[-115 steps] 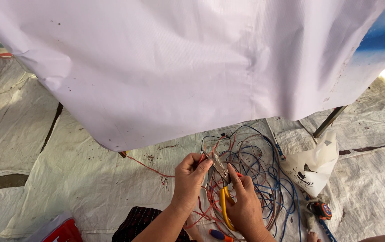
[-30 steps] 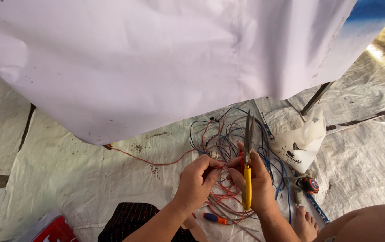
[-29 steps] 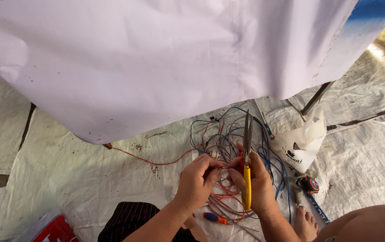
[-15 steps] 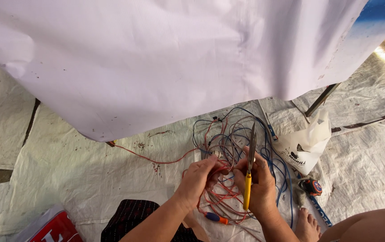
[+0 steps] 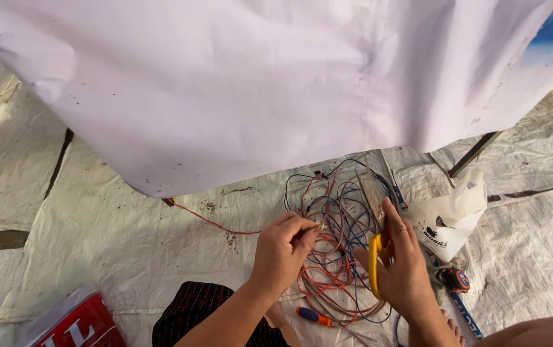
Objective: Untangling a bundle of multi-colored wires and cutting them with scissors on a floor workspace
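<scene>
The wire end [image 5: 320, 226] sits pinched in my left hand [image 5: 283, 254], just over the tangle of red and blue wires [image 5: 341, 257]. My right hand [image 5: 405, 270] grips the yellow-handled pliers [image 5: 375, 257] beside it. I should keep the end taut and steady, and bring the pliers squarely onto it.

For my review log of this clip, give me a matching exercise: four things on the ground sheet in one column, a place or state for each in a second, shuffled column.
Things:
1. yellow-handled pliers
2. screwdriver
3. white plastic bag
4. tangle of wires

Places or states:
A. lying near the bottom edge, between the two forearms
B. held upright in the right hand
C. spread on the sheet, one strand pinched by the left hand
D. crumpled to the right of the wires

Pairs: 1-B, 2-A, 3-D, 4-C
</scene>
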